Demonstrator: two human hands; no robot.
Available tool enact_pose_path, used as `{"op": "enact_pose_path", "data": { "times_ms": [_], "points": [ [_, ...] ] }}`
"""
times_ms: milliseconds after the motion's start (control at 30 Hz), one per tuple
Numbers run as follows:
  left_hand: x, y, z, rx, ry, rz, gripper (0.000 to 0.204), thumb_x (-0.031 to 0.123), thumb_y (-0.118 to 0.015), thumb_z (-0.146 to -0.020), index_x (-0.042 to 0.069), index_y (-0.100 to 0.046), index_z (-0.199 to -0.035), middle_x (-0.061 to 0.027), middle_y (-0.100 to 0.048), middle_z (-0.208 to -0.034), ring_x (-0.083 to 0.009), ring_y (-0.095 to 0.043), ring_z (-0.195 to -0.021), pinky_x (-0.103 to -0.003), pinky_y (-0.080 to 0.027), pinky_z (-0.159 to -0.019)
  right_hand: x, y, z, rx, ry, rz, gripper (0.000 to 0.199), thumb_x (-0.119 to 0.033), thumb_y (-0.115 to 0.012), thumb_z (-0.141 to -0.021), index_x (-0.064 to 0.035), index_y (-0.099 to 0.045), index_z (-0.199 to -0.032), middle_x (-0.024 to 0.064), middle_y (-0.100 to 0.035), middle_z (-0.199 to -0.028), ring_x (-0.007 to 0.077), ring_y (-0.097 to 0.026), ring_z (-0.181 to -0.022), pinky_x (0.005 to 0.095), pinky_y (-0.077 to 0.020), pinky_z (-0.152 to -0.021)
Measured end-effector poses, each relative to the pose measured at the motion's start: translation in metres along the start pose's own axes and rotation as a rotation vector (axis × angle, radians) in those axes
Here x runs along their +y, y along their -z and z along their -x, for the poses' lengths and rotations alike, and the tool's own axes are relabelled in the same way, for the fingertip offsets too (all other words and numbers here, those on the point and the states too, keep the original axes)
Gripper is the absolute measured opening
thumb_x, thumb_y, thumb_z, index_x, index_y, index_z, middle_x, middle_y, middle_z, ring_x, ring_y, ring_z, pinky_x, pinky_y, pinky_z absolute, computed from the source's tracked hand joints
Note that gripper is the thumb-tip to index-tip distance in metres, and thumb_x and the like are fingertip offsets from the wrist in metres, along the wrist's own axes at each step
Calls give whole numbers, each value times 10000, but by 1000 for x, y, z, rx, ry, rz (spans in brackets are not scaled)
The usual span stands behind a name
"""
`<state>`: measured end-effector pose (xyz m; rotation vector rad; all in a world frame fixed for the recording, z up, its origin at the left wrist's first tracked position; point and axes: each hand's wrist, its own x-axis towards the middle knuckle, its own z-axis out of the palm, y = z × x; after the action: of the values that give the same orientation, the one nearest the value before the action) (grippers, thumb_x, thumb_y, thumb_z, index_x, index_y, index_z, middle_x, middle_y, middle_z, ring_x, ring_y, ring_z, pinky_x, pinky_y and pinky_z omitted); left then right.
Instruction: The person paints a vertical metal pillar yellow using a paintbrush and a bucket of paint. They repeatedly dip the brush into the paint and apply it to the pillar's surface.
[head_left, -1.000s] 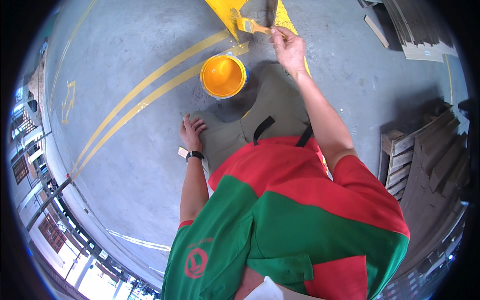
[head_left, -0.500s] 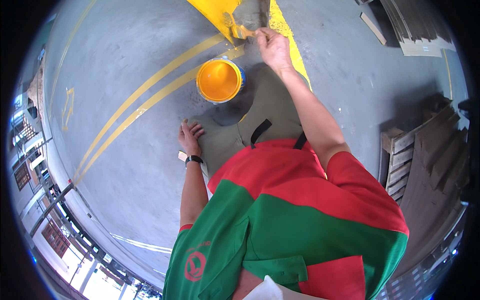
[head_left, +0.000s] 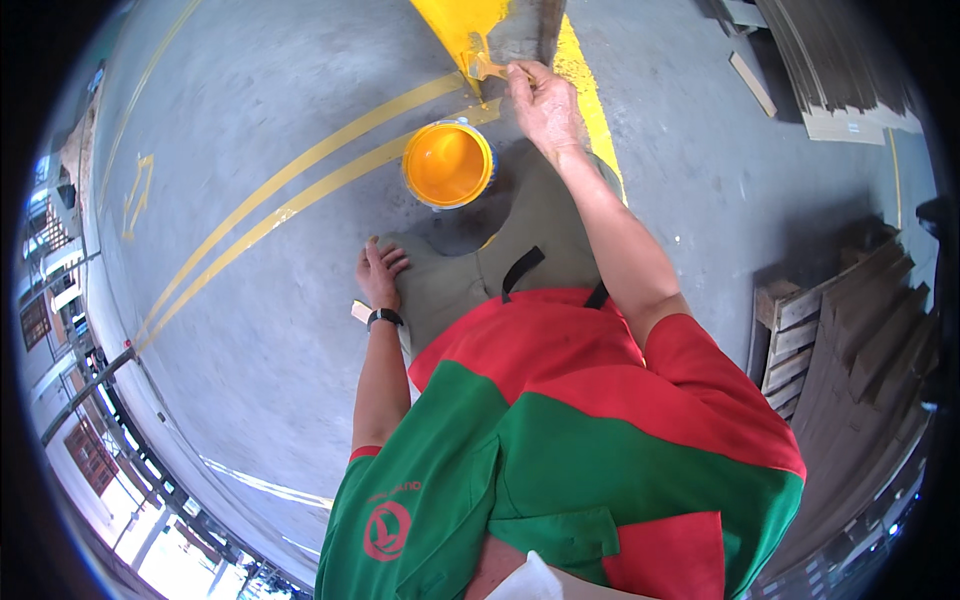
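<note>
The right hand (head_left: 545,105) has its thumb and fingers clamped on the handle of a flat paintbrush (head_left: 483,68), whose yellow-coated bristles touch the tapering near corner of a yellow-painted surface (head_left: 462,25); whether that surface lies flat or stands up, I cannot tell. An open paint bucket (head_left: 491,160) stands upright on the grey concrete floor (head_left: 270,340), just short of that corner and near the knees, with orange-yellow paint (head_left: 440,178) inside. The left hand (head_left: 381,275) rests on the left knee of the olive trousers (head_left: 430,285), its fingers slightly apart and holding nothing; a black wristwatch (head_left: 384,317) circles that wrist, and a small pale piece (head_left: 361,311), its material unclear, shows just beside it. Two curved yellow stripes (head_left: 330,140) sweep across the floor's left part, the nearer one passing just beyond the bucket's far edge. A yellow strip (head_left: 590,90) runs to the right of the right hand. Toward the floor's right edge lie a narrow pale board (head_left: 752,84), stacked cardboard sheets (head_left: 835,60) and, nearer the person, a wooden pallet (head_left: 790,350).
</note>
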<state>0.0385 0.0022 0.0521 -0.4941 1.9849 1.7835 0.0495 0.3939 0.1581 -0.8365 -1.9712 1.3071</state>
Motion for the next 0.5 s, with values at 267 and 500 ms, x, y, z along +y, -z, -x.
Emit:
{"op": "enact_pose_path", "data": {
  "times_ms": [267, 500],
  "points": [
    [0, -1, 1, 7, -6, 11, 608, 460, -493, -1078, -32, -481, -1435, -230, -676, -1149, -221, -716, -878, -316, -633, -704, -49, 43, -4, 100, -175, -401, 283, -227, -636, -1010, 27, -739, -1078, 48, -716, -717, 77, -631, -598, 240, -504, -560],
    [1, 1, 2, 10, -5, 71, 607, 457, -492, -1079, -27, -471, -1445, -224, -668, -1148, -210, -710, -869, -315, -632, -704, -63, 11, -8, -19, -101, -266, 265, -193, -630, -1024, 37, -730, -1109, 94, -721, -734, 95, -627, -577, 241, -507, -505]
  ]
}}
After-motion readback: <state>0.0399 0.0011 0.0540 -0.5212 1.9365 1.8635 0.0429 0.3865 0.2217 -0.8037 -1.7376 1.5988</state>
